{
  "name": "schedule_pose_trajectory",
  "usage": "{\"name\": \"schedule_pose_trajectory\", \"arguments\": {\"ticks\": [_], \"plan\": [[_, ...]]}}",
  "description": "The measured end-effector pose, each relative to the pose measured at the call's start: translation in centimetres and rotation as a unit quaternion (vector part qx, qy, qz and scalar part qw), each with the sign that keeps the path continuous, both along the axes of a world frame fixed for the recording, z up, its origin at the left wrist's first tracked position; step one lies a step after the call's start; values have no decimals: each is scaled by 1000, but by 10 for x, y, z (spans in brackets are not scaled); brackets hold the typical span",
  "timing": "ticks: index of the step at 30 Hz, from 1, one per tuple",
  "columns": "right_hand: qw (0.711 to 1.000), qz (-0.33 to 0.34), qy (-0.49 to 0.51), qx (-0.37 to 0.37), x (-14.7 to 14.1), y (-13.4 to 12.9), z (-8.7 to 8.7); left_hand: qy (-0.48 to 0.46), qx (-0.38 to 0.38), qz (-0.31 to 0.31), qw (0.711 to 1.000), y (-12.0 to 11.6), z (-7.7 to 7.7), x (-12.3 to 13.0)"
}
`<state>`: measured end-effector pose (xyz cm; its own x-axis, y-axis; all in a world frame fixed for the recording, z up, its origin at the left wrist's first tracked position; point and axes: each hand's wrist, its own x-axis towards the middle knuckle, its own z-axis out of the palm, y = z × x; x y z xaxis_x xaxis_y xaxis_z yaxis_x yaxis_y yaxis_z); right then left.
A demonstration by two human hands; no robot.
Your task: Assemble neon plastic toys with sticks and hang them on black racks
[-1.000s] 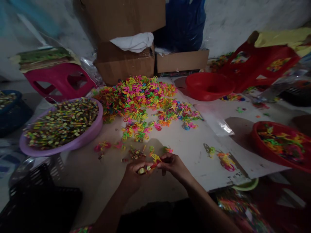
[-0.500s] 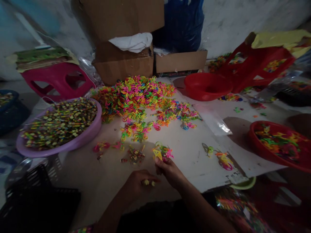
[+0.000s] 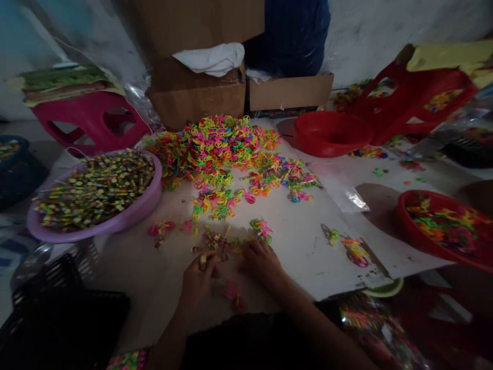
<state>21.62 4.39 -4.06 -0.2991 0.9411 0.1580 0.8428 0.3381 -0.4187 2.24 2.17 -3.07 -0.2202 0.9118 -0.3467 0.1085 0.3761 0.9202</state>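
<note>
My left hand [image 3: 198,277] is closed on a small stick [image 3: 203,262] with a pale round end. Just beyond it lies a loose heap of similar small sticks [image 3: 215,240]. My right hand [image 3: 264,263] is low over the table, fingers curled downward; whatever is under them is hidden. Dim yellow plastic [image 3: 239,245] shows beside its fingertips. A pink and green plastic toy piece [image 3: 262,229] lies just past the right hand. Between the wrists, nearer my body, rests a pink plastic piece [image 3: 231,289], blurred.
A large pile of bright plastic pieces [image 3: 223,144] covers the table's back. A purple basin [image 3: 156,190] full of small sticks stands left, a black crate [image 3: 88,313] below it. At right are two red basins [image 3: 327,139] and a clear plastic bag [image 3: 342,192].
My right hand, which held up a yellow plastic piece, has lowered to the table. My left hand has moved left and forward. A pink piece now shows between the wrists.
</note>
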Motion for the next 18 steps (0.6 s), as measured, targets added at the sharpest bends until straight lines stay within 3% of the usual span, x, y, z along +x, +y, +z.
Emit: {"name": "schedule_pose_trajectory", "arguments": {"ticks": [2,4,6,8,12,15,18], "plan": [[996,-48,69,-24,-5,6,-1,-146,-59,60,986,-1,5,0],[964,-99,229,-89,-10,8,5,-243,-96,86,962,-3,13,3],[893,-111,405,-164,-16,4,17,-280,-114,89,949,-4,21,12],[825,-103,520,-197,-22,-5,30,-298,-107,90,944,-4,28,23],[783,-119,580,-190,-29,-17,47,-322,-91,45,941,-6,36,42],[756,-131,612,-190,-27,-17,47,-300,-106,-19,948,-7,40,46],[749,-119,621,-197,-24,-15,44,-258,-90,-38,961,-9,41,44]]}}
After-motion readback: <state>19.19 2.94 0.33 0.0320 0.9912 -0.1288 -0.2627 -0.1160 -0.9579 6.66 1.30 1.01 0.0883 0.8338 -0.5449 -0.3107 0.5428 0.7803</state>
